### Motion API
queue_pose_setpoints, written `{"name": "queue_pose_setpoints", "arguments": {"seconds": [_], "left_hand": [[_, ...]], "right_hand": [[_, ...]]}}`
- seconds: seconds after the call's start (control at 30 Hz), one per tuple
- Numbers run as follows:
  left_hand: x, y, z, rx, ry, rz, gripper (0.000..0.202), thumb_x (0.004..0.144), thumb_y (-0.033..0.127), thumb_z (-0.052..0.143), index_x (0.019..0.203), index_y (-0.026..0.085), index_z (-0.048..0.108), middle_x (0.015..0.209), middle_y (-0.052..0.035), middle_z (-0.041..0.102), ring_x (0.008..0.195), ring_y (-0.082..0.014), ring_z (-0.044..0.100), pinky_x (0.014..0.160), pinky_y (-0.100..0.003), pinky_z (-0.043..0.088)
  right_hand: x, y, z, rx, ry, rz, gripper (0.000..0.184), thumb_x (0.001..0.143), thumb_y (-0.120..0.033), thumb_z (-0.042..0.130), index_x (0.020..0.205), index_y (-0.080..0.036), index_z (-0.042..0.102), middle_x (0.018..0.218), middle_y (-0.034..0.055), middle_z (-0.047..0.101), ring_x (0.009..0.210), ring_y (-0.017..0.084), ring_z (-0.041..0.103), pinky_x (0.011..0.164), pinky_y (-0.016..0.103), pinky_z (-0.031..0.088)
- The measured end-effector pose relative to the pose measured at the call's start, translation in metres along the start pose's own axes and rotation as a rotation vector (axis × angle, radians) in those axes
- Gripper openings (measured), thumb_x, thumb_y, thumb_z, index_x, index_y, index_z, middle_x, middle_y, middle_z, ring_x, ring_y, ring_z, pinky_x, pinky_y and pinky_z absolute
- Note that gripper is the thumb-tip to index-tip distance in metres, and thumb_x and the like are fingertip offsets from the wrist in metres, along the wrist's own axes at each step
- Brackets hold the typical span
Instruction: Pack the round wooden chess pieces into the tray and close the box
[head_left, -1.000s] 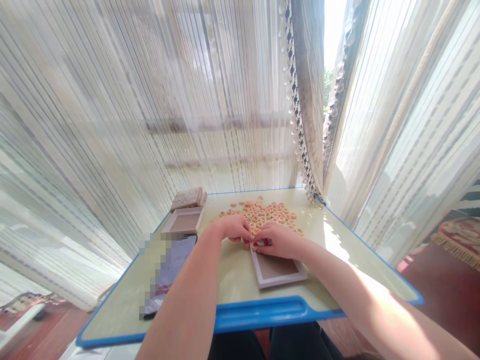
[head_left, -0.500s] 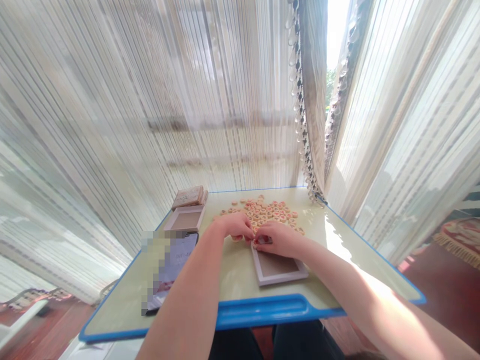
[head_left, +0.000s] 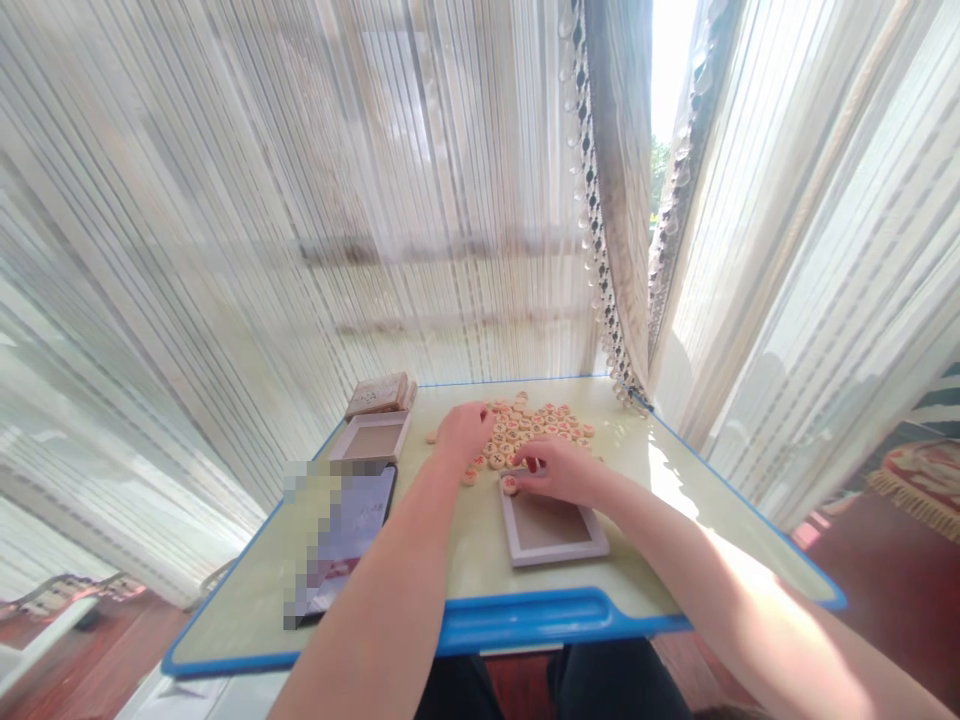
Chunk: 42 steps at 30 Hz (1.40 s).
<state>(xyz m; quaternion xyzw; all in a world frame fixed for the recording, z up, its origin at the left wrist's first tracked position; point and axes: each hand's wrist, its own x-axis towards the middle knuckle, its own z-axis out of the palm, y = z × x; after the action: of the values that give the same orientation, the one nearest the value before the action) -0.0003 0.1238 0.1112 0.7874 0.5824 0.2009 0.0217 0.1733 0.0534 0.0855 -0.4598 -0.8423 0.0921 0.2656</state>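
Round wooden xiangqi pieces (head_left: 514, 437) with red or dark characters lie in a loose heap on the table. At the heap's left side is my left hand (head_left: 463, 432), its fingers curled; whatever they hold is hidden. An open shallow box (head_left: 561, 553) sits nearer to me. My right hand (head_left: 559, 468) is over its far edge, thumb and fingers apart in a curve. By the right thumb tip, at the box's far left corner, a piece with a red character (head_left: 510, 485) shows its face. Part of the box interior is covered by my right hand.
Another shallow box part (head_left: 375, 440) stands at the left, with a patterned box (head_left: 377, 393) behind it. A tablet (head_left: 352, 540) lies on the left side, partly pixelated. The table has a raised blue rim (head_left: 525, 615). Curtains (head_left: 450, 250) hang beyond it.
My left hand has moved away from the box corner, forward and left to the heap. My right hand remains at the box, its fingers more apart, and the red-character piece beside the thumb is now uncovered.
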Motion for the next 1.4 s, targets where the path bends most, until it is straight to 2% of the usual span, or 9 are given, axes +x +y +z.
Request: {"name": "queue_pose_setpoints", "arguments": {"seconds": [0.17, 0.43, 0.53, 0.63, 0.87, 1.03, 1.1, 1.2, 1.4], "left_hand": [[0.006, 0.002, 0.028, 0.082, 0.023, 0.145, 0.038, 0.089, 0.026, 0.033, 0.119, 0.017, 0.055, 0.126, -0.0087, 0.056, 0.119, -0.0215, 0.045, 0.099, -0.033, 0.035], [0.022, -0.005, 0.046, 0.082, -0.102, 0.151, 0.052, 0.093, 0.041, 0.021, 0.137, 0.017, 0.035, 0.147, -0.0098, 0.032, 0.134, -0.0229, 0.028, 0.108, -0.038, 0.025], [0.023, -0.004, 0.043, 0.078, -0.140, 0.176, 0.049, 0.093, 0.039, 0.023, 0.133, 0.019, 0.042, 0.146, -0.0079, 0.034, 0.132, -0.0235, 0.031, 0.107, -0.039, 0.025], [0.019, 0.000, 0.038, 0.072, -0.081, 0.161, 0.044, 0.092, 0.036, 0.025, 0.122, 0.017, 0.050, 0.135, -0.0093, 0.047, 0.123, -0.0225, 0.041, 0.103, -0.035, 0.031], [0.006, 0.004, 0.029, 0.226, 0.017, -0.036, 0.044, 0.087, 0.041, 0.034, 0.111, 0.013, 0.058, 0.115, -0.0163, 0.055, 0.109, -0.0304, 0.050, 0.090, -0.042, 0.040], [0.012, 0.001, 0.032, 0.160, -0.070, 0.088, 0.045, 0.092, 0.036, 0.022, 0.123, 0.019, 0.051, 0.137, -0.0098, 0.045, 0.128, -0.0278, 0.034, 0.102, -0.045, 0.029], [0.014, 0.001, 0.033, 0.156, -0.120, 0.104, 0.045, 0.093, 0.037, 0.020, 0.115, 0.020, 0.056, 0.131, -0.0087, 0.051, 0.125, -0.0265, 0.039, 0.102, -0.046, 0.029], [0.011, 0.005, 0.030, 0.196, -0.072, 0.084, 0.043, 0.092, 0.036, 0.024, 0.104, 0.017, 0.060, 0.116, -0.0109, 0.061, 0.112, -0.0245, 0.050, 0.097, -0.042, 0.035], [0.006, 0.011, 0.022, 0.215, -0.084, 0.039, 0.030, 0.088, 0.026, 0.034, 0.098, 0.018, 0.061, 0.101, -0.0113, 0.066, 0.097, -0.0248, 0.059, 0.087, -0.038, 0.041]], "right_hand": [[0.008, 0.012, -0.005, -0.086, 0.113, 0.066, 0.031, 0.084, -0.046, 0.051, 0.078, -0.021, 0.067, 0.072, 0.0017, 0.062, 0.072, 0.015, 0.053, 0.067, 0.026, 0.035], [0.012, 0.028, -0.008, -0.146, 0.156, 0.170, 0.052, 0.088, -0.051, 0.034, 0.052, -0.019, 0.051, 0.050, -0.0002, 0.048, 0.050, 0.011, 0.040, 0.050, 0.024, 0.025], [0.012, 0.026, -0.008, -0.144, 0.158, 0.178, 0.051, 0.088, -0.050, 0.035, 0.049, -0.018, 0.046, 0.047, -0.0007, 0.044, 0.049, 0.011, 0.037, 0.050, 0.024, 0.024], [0.011, 0.024, -0.008, -0.153, 0.148, 0.166, 0.049, 0.087, -0.049, 0.036, 0.050, -0.018, 0.047, 0.048, -0.0008, 0.045, 0.049, 0.011, 0.037, 0.051, 0.024, 0.024], [0.007, 0.023, -0.013, -0.167, 0.144, 0.157, 0.051, 0.088, -0.049, 0.033, 0.048, -0.019, 0.043, 0.048, -0.0011, 0.042, 0.049, 0.011, 0.035, 0.053, 0.025, 0.025], [0.006, 0.024, -0.013, -0.175, 0.137, 0.151, 0.048, 0.088, -0.047, 0.035, 0.050, -0.019, 0.044, 0.050, -0.0011, 0.044, 0.051, 0.011, 0.035, 0.055, 0.025, 0.026], [0.006, 0.024, -0.012, -0.163, 0.129, 0.145, 0.047, 0.088, -0.046, 0.036, 0.051, -0.018, 0.044, 0.051, -0.0014, 0.044, 0.051, 0.010, 0.036, 0.054, 0.024, 0.025], [0.006, 0.025, -0.011, -0.140, 0.128, 0.155, 0.047, 0.088, -0.045, 0.036, 0.050, -0.018, 0.041, 0.049, -0.0021, 0.041, 0.050, 0.010, 0.035, 0.053, 0.024, 0.024], [0.005, 0.025, -0.011, -0.118, 0.139, 0.141, 0.044, 0.087, -0.043, 0.037, 0.050, -0.018, 0.035, 0.050, -0.0029, 0.037, 0.051, 0.010, 0.034, 0.054, 0.025, 0.023]]}}
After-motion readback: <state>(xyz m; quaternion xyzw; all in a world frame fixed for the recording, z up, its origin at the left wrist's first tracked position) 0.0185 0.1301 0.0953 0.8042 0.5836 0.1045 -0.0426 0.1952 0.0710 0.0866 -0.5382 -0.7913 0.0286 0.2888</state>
